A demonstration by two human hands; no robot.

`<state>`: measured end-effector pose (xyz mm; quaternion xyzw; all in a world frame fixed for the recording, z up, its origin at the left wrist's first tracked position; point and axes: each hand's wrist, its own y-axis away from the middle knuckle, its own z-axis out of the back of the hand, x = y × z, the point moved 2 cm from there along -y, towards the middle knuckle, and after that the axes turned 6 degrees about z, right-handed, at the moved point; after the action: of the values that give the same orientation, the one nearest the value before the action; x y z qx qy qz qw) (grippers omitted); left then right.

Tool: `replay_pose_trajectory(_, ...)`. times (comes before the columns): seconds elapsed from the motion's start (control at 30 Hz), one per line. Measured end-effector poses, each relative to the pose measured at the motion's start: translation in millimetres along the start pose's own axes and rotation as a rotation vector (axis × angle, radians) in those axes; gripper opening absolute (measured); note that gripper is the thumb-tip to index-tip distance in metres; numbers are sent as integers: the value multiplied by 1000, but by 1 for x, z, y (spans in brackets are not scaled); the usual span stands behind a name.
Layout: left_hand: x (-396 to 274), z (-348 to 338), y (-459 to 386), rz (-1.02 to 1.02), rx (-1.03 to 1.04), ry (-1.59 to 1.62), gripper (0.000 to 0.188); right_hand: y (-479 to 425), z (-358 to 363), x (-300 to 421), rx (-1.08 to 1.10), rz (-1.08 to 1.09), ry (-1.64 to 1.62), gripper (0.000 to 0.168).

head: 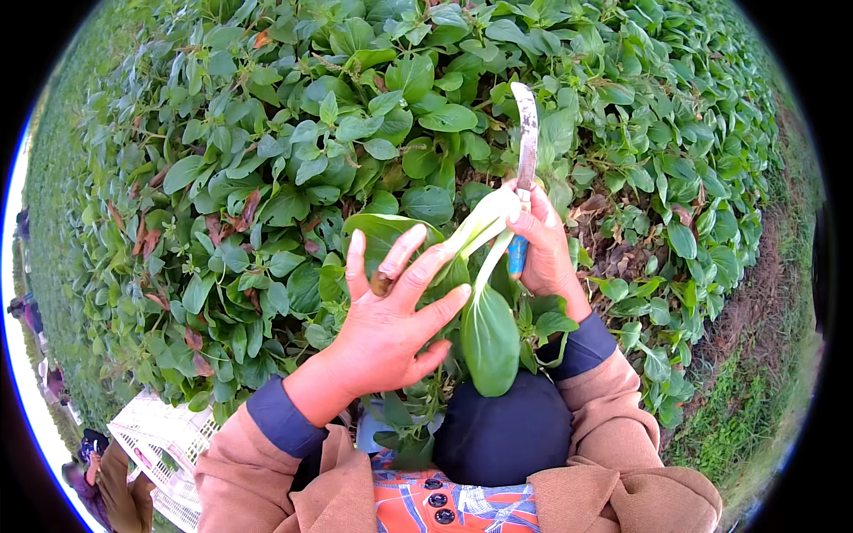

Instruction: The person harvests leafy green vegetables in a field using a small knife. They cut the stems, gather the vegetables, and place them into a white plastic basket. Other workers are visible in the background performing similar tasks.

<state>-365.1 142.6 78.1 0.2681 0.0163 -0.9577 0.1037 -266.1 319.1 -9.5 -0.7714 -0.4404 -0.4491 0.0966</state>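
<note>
A leafy green plant with pale stalks, like bok choy, is held at its base in my right hand. The same hand grips a curved knife by its blue handle, the worn blade pointing up and away from me. One broad leaf hangs down towards my knee; another lies behind my left fingers. My left hand is spread, its fingers over the plant's leaves and stalks, and something brown, perhaps a dead leaf scrap, shows between two of its fingers. Whether it grips any leaf is unclear.
Dense leafy plants surround the hands, with brown withered leaves among them. White plastic crates stand at lower left, near another person. More people are farther off at the left rim. A strip of soil and grass runs along the right.
</note>
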Motion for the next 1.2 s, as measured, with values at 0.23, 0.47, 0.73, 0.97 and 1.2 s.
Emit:
replay_pose_trajectory(0.23, 33, 63, 8, 209, -403, 890, 55, -6, 10, 3, -103, -224, -604, 27)
replay_pose_trajectory(0.47, -13, 2, 44, 616, 527, 1449, 84, -11, 19, -4, 14, -96, -581, 34)
replay_pose_trajectory(0.73, 25, 29, -9, 485, 58, 950, 46, -1, 8, 15, 108, -85, -314, 39)
replay_pose_trajectory(0.97, 5, -33, -43, 398, 111, 1330, 86, 20, -46, 14, 199, 211, 422, 32)
replay_pose_trajectory(1.2, -3, -67, -36, 646, 94, 1088, 62, 20, -34, 20, 129, 115, 292, 27)
